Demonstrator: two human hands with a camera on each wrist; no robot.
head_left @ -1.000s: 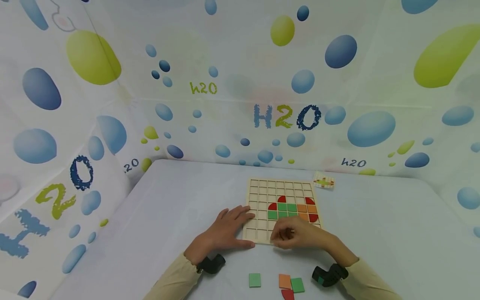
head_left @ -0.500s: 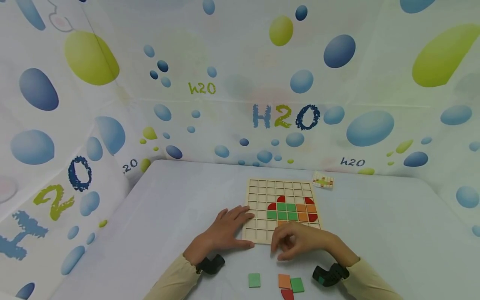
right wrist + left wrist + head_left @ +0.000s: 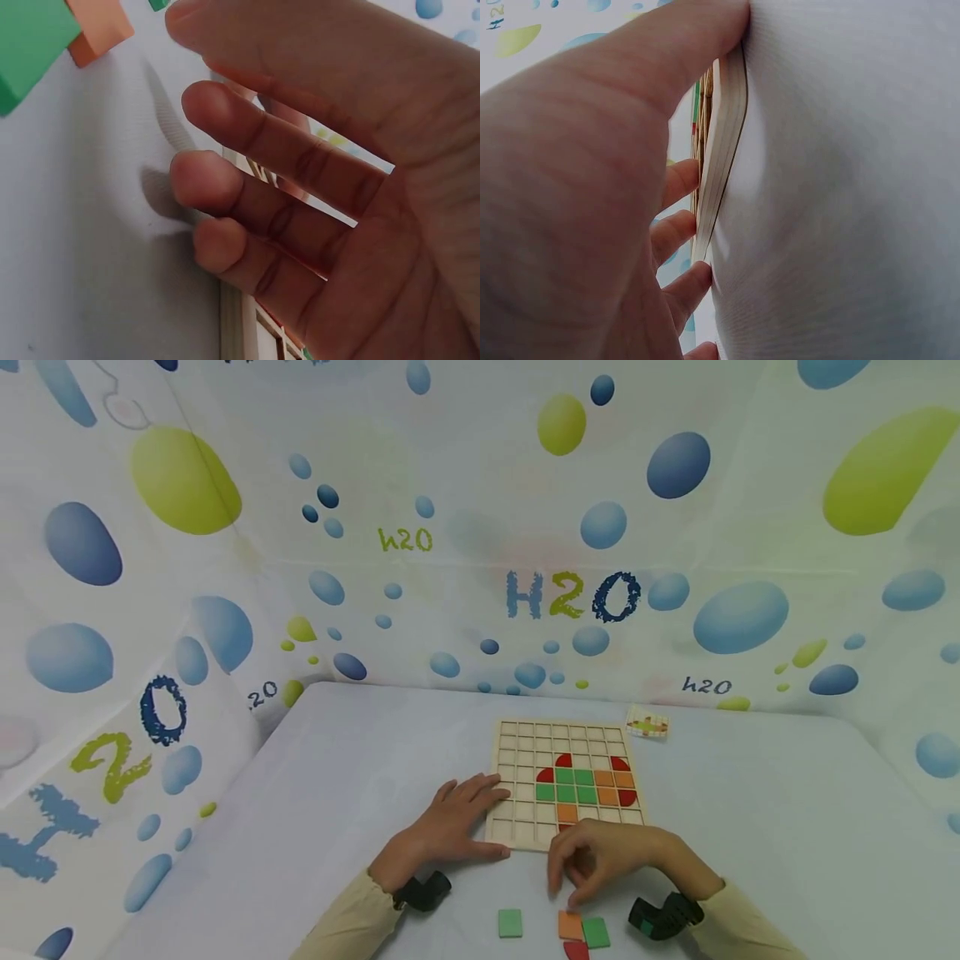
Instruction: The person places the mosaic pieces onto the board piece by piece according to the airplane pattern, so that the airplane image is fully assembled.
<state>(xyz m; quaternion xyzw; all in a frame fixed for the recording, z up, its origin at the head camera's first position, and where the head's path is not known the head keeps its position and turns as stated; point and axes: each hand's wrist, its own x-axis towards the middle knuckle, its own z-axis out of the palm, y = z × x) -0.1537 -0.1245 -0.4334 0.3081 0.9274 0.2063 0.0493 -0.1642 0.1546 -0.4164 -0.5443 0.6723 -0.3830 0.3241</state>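
A person's left hand (image 3: 452, 821), fingers spread and fairly straight, lies along the near left corner of a gridded wooden board (image 3: 525, 743) on a white tabletop (image 3: 360, 760), while the right hand (image 3: 611, 853) hovers off the near edge, its fingers loosely bent, beside an orange tile (image 3: 570, 925). A green tile (image 3: 596, 932) and a red quarter-round (image 3: 576, 951) crowd that orange square (touching or overlapping, it is hard to tell), so a hasty pinch could drag a neighbour along; a second green square (image 3: 510, 923) lies apart. Inside the grid sit green, orange and red pieces, which a shove from the left palm could jolt. From the left wrist, fingertips meet the board's side; a slack touch might let it slide. From the right wrist, fingers stand apart, with nothing visibly held; a low sweep could scatter the loose tiles.
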